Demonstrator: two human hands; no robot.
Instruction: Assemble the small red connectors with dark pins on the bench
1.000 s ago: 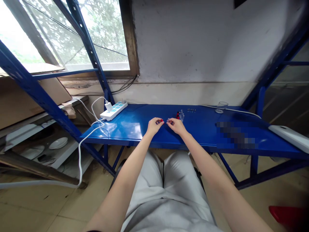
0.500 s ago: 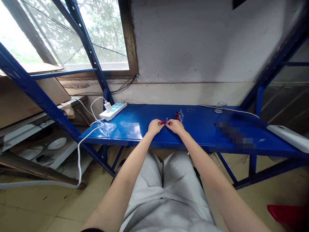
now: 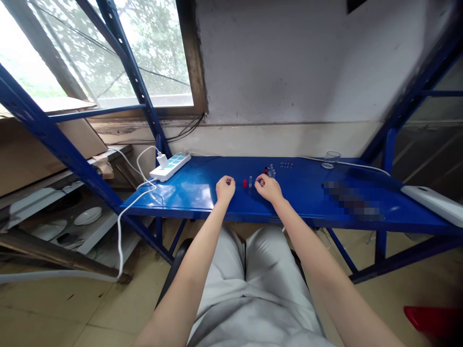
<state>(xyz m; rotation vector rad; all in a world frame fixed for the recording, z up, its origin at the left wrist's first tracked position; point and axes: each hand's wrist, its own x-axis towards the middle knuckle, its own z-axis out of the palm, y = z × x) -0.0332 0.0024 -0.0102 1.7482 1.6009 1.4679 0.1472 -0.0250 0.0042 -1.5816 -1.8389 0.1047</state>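
Observation:
A small red piece (image 3: 245,183) and a small clear piece (image 3: 250,181) stand on the blue metal shelf (image 3: 202,185), in the gap between my hands. My left hand (image 3: 224,187) rests to their left with its fingers curled in, nothing visible in them. My right hand (image 3: 268,186) lies to their right, fingers pinched together near a cluster of small red, black and clear pieces (image 3: 269,171). What the right fingers hold, if anything, is too small to make out.
A white power strip (image 3: 170,165) with a plugged-in charger and white cable lies at the shelf's left. A row of tiny dark pieces (image 3: 286,165), a glass cup (image 3: 331,159) and a white object (image 3: 434,204) sit further right. Blue rack posts stand on both sides.
My hands were together at the red piece; they have drawn apart, and the red and clear pieces now stand free on the shelf between them.

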